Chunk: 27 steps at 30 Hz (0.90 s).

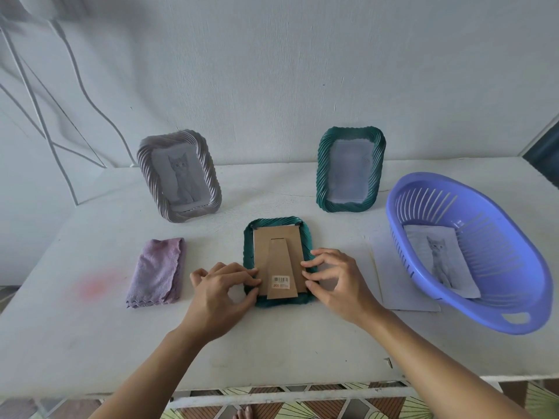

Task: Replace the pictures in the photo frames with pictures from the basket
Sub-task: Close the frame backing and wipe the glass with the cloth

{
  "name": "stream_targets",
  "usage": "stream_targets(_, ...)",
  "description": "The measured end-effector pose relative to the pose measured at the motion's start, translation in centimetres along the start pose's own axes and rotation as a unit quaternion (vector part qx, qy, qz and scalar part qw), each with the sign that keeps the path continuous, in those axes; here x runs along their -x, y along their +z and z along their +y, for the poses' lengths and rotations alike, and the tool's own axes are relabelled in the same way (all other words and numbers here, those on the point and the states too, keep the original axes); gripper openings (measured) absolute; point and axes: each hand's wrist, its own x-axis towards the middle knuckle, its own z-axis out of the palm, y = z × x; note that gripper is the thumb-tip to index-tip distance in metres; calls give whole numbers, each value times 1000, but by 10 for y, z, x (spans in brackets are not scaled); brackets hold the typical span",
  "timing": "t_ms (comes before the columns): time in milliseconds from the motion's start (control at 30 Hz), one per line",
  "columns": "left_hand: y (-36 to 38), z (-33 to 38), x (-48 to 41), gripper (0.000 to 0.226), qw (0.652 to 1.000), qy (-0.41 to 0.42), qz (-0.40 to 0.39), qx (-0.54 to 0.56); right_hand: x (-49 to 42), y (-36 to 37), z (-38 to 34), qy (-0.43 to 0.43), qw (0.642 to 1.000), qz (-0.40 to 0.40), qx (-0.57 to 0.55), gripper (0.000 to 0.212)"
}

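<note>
Probably a home: a worn white table (pixel 90 343) stands against a plain pale wall (pixel 272 71), patterned floor tiles (pixel 317 411) show at the near edge, and white cables (pixel 87 95) hang far left.

Both forearms reach forward, converging. Left hand (pixel 222 287) palm-down, fingers curled, thumb and index pinched together. Right hand (pixel 335 278) arched, fingertips (pixel 308 264) pressing down, thumb tucked under.

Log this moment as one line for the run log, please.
green frame face down | left hand, right hand at backing board edges | cat picture in basket
</note>
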Motion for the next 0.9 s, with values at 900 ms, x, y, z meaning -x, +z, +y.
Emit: stream_targets(900,-1,58,-28,63,971,-48,-125,-199,-46,6,-29,303,930,43,-204,17)
